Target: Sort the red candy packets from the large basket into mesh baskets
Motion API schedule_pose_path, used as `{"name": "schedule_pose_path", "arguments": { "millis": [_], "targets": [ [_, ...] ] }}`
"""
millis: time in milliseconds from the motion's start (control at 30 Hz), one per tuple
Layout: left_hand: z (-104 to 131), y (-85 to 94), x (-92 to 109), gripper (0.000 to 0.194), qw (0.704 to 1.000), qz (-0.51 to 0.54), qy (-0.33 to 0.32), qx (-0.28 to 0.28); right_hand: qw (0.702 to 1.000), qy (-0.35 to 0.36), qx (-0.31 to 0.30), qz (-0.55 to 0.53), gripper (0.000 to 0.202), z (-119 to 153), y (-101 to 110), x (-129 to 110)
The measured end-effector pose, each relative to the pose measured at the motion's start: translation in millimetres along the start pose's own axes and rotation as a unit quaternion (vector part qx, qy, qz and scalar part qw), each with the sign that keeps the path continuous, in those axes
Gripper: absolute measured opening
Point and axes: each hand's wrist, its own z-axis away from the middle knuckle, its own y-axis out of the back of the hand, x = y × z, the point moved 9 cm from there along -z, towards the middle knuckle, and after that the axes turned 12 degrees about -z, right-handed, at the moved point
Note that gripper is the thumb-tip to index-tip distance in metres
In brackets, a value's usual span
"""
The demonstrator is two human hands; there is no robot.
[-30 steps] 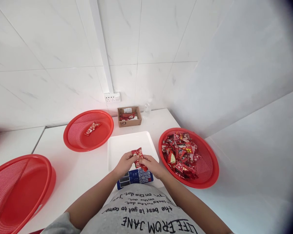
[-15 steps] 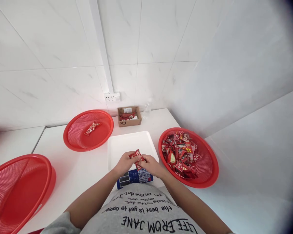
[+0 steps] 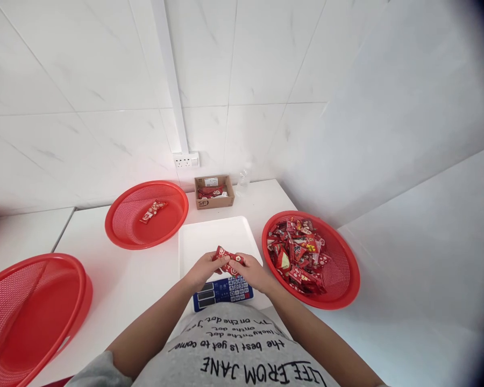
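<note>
A small red snack packet [image 3: 228, 261] with pale round prints is held between my two hands, over the near part of a white weighing scale [image 3: 210, 236]. My left hand [image 3: 205, 270] pinches its left end. On the other end, the fingers and thumb of my right hand [image 3: 251, 270] are closed. Just below the hands shows the scale's blue panel [image 3: 215, 293] with its displays and keys. Right of the scale stands a red basket [image 3: 349, 274] heaped with mostly red wrapped packets [image 3: 300, 252].
Behind left, a red mesh basket [image 3: 119, 220] has a few packets [image 3: 153, 210] in it. Another large red basket [image 3: 75, 269] stands at the near left. By the wall are a small cardboard box [image 3: 213, 202] with red packets and a clear plastic bottle [image 3: 243, 177].
The packet has turned from nearly upright to lying more sideways between my hands, and more of its printed face shows. Both hands keep hold of it in nearly the same place.
</note>
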Motion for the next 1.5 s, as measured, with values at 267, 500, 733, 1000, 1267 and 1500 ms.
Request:
{"name": "schedule_pose_path", "arguments": {
  "millis": [267, 500, 733, 1000, 1267, 1500],
  "targets": [
    [4, 14.3, 11, 0.024, 0.998, 0.018, -0.044, 0.036, 1.0, 0.0, -0.003, -0.012, 0.033, 4, -12, -8],
    [15, 19.8, 11, 0.026, 0.995, 0.027, -0.067, 0.066, 1.0, 0.01, 0.006, -0.021, 0.036, 4, -24, -17],
    [27, 29.0, 4, 0.033, 0.998, 0.03, -0.059, 0.024, 0.998, 0.051, -0.009, -0.029, 0.033, 3, -47, -31],
    [35, 42.2, -1, 0.041, 0.996, -0.06, -0.042, -0.046, 0.997, 0.048, 0.049, -0.034, 0.032, 10, -64, -17],
    [32, 32.4, -4, 0.036, 0.996, -0.022, -0.031, -0.075, 0.995, 0.026, 0.096, -0.025, 0.035, 19, -55, -15],
    [22, 25.7, 1, 0.03, 0.998, -0.02, -0.026, -0.047, 0.995, -0.038, 0.049, -0.081, 0.032, 18, -49, -4]
  ]
}}
